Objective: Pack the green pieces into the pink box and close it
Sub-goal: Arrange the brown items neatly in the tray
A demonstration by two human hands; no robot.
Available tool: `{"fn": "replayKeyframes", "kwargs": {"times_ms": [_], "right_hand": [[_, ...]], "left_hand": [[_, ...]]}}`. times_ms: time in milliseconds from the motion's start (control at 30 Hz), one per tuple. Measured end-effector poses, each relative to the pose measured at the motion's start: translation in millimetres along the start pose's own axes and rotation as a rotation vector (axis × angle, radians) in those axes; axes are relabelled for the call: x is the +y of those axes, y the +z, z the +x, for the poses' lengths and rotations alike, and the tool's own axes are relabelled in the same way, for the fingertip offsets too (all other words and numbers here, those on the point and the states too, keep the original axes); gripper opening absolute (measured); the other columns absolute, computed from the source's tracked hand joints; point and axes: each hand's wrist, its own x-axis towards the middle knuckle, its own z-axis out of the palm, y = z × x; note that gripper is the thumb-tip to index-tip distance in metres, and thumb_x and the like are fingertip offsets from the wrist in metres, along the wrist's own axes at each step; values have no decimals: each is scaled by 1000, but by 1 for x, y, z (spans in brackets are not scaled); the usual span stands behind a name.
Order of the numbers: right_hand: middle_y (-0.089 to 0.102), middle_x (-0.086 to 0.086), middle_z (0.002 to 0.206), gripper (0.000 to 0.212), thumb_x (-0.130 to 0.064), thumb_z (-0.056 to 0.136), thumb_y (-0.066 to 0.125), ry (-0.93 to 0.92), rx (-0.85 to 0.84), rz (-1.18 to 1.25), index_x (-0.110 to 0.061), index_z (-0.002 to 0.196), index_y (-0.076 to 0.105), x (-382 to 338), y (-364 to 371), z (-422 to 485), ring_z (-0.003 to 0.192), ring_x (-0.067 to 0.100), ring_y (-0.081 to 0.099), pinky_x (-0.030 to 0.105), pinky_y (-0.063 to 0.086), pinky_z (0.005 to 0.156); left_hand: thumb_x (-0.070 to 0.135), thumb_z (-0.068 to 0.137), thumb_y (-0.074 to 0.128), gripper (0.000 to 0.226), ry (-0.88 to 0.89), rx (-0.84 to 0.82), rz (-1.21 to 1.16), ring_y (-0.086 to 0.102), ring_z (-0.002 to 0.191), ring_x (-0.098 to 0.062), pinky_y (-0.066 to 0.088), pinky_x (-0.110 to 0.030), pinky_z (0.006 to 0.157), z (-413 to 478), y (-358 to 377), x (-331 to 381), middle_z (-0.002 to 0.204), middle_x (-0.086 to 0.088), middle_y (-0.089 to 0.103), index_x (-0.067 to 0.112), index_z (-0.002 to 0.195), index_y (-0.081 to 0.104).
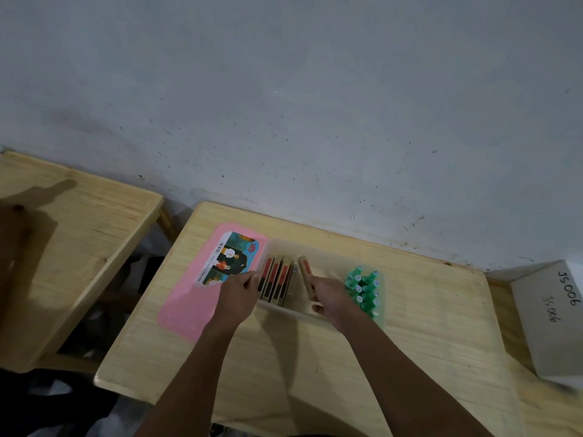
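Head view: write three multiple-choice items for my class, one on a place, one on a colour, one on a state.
1. Where are the green pieces? A on the floor; B in the right end of the box; C in a hand.
2. What colour is the lid beside the box? A blue; B pink; C white.
3. The box is: A open; B closed; C overturned.
Key: 1 B, they stand against its right wall. 2 B, the flat lid is plainly pink. 3 A, the lid lies on the table and the contents show.
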Motion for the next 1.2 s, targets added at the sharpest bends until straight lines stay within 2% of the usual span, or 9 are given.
{"fn": "replayKeyframes", "kwargs": {"times_ms": [133, 267, 500, 667, 767, 867, 1000, 1100, 1200], "right_hand": [[59, 6, 79, 14, -20, 93, 55, -140, 32, -189, -10, 90, 64, 2, 20, 5, 68, 17, 51, 31, 40, 64], [66, 4, 95, 15, -22, 87, 63, -221, 84, -353, -20, 97, 51, 6, 40, 10, 87, 21, 65, 32, 49, 71], [65, -2, 102, 16, -23, 85, 59, -278, 111, -582, -23, 100, 55, 8, 50, 16, 93, 19, 62, 37, 53, 81], [69, 1, 97, 3, -25, 86, 61, -322, 24, -675, -23, 86, 62, 9, 41, 19, 91, 20, 65, 39, 54, 85], [73, 2, 87, 21, -22, 89, 54, -357, -50, -698, -23, 83, 74, 11, 29, 21, 81, 17, 65, 32, 54, 80], [74, -1, 93, 21, -21, 89, 54, -353, 44, -621, -21, 92, 75, 11, 17, 26, 82, 13, 65, 25, 48, 78], [70, 0, 91, 10, -32, 83, 58, -245, 90, -529, -24, 90, 59, 11, 20, 30, 78, 17, 65, 33, 53, 75], [68, 1, 97, 26, -37, 75, 62, -181, 48, -541, -23, 96, 54, 11, 28, 32, 90, 22, 66, 42, 57, 81], [67, 2, 97, 43, -48, 73, 65, -181, 73, -594, -19, 103, 51, 8, 33, 33, 89, 21, 66, 36, 53, 71]], "left_hand": [[17, 98, 47, 24, -1, 0, 2, 56, 73, -13, 40, -16, 54, 0, -1, 0, 86, -12, 63, 4, 98, 67], [21, 98, 46, 27, -15, -8, -3, 65, 88, -18, 56, -27, 66, 0, -2, -1, 96, -12, 67, 6, 103, 68], [23, 98, 47, 28, -28, -5, -4, 65, 94, -18, 60, -36, 77, 0, -3, -2, 99, -10, 67, 7, 109, 67], [20, 98, 47, 25, -26, -4, -3, 64, 92, -19, 58, -31, 75, -1, -3, 1, 98, -11, 66, 7, 107, 66], [20, 98, 47, 25, -25, -15, -11, 65, 90, -19, 58, -30, 72, -1, -3, 1, 96, -12, 66, 6, 102, 66], [20, 98, 47, 24, -28, -19, -22, 65, 91, -18, 58, -31, 74, -2, -4, 1, 97, -11, 66, 6, 104, 66], [22, 98, 47, 25, -34, -23, -17, 65, 91, -17, 59, -32, 74, -2, -3, 1, 99, -9, 65, 7, 107, 65], [23, 98, 47, 25, -41, -31, -21, 66, 90, -18, 60, -32, 72, -1, -3, -1, 99, -10, 66, 8, 106, 65], [24, 98, 48, 24, -47, -31, -23, 66, 89, -18, 61, -34, 73, 0, -3, -3, 98, -9, 66, 9, 104, 66]]}}
